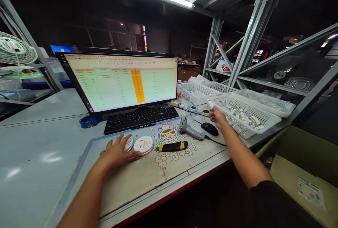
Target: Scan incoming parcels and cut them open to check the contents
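Observation:
My left hand [116, 153] rests on the desk mat with its fingers spread. Its fingertips lie over a white round container [128, 145] with dark lettering, partly covered by the hand. The thumb reaches to the edge of a second white round container [143, 145] with a printed label. Out by the baskets, my right hand [218, 117] is closed around a small white cylinder [210, 104], whose upper end sticks out above the fingers. A black and yellow box cutter [173, 146] and a grey barcode scanner [191, 130] lie between the two hands.
A monitor [124, 83] stands behind a black keyboard [141, 118]. A black mouse [210, 128] lies near my right wrist. White plastic baskets [269, 124] hold small white-and-gold items. Tape rolls [192, 108] sit by the monitor. A cardboard box [295, 178] is at the right.

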The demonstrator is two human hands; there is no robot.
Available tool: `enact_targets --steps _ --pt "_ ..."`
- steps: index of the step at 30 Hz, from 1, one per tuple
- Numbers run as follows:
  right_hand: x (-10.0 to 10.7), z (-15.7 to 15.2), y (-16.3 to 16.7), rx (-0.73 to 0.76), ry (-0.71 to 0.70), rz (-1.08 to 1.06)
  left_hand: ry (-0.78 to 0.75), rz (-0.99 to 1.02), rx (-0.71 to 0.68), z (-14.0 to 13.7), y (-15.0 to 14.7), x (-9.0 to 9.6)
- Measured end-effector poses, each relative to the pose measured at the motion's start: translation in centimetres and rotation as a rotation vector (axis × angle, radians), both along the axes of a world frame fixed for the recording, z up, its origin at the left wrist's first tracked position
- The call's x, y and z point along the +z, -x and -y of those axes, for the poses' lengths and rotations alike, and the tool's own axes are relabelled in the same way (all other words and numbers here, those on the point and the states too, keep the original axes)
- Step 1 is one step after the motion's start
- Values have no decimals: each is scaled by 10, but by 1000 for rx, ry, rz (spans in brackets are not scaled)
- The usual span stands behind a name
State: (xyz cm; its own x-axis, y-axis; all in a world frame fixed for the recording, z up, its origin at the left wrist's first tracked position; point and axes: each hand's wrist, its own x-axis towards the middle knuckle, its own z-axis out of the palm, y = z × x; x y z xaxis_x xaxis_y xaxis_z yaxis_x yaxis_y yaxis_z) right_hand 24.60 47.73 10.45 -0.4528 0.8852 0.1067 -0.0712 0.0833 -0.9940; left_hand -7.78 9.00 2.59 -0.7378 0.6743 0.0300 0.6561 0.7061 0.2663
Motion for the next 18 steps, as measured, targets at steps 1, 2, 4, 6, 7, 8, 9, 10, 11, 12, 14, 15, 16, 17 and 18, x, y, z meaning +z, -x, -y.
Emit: enact_targets --steps 1,2,4,6,7,8,9,10,11,12,14,15,16,17,18 --pt "5 -12 -7 -65 35 -13 41 47 -12 5 10 -4" --pt "9 -21 -13 -114 57 -21 65 77 -30 8 17 -7" --pt "12 -30 -21 -159 76 -39 86 87 -32 11 26 -12" --pt "9 -27 -19 -138 71 -50 88 63 11 10 29 -13" --pt "6 -21 -14 -107 62 -46 86 53 37 9 28 -12" --pt "2 -12 -8 -64 50 -37 80 47 63 9 27 -10" --pt "-2 -2 1 -11 35 -23 67 42 90 8 26 -6" --pt "-7 9 11 46 18 -7 35 32 117 8 24 -2" --pt "-11 21 21 104 -2 9 -20 18 135 7 21 2" --pt "-15 34 32 162 -24 22 -103 4 135 5 16 7" --pt "-22 60 52 266 -71 42 -286 -1 55 -3 2 13" --pt "-26 72 60 311 -92 50 -340 13 -15 -8 -8 14" --pt "-29 83 68 349 -107 56 -350 30 -92 -14 -19 14" --pt "-32 93 75 381 -130 63 -320 42 -161 -20 -29 11" --pt "-36 102 82 407 -172 75 -269 38 -215 -26 -38 7"
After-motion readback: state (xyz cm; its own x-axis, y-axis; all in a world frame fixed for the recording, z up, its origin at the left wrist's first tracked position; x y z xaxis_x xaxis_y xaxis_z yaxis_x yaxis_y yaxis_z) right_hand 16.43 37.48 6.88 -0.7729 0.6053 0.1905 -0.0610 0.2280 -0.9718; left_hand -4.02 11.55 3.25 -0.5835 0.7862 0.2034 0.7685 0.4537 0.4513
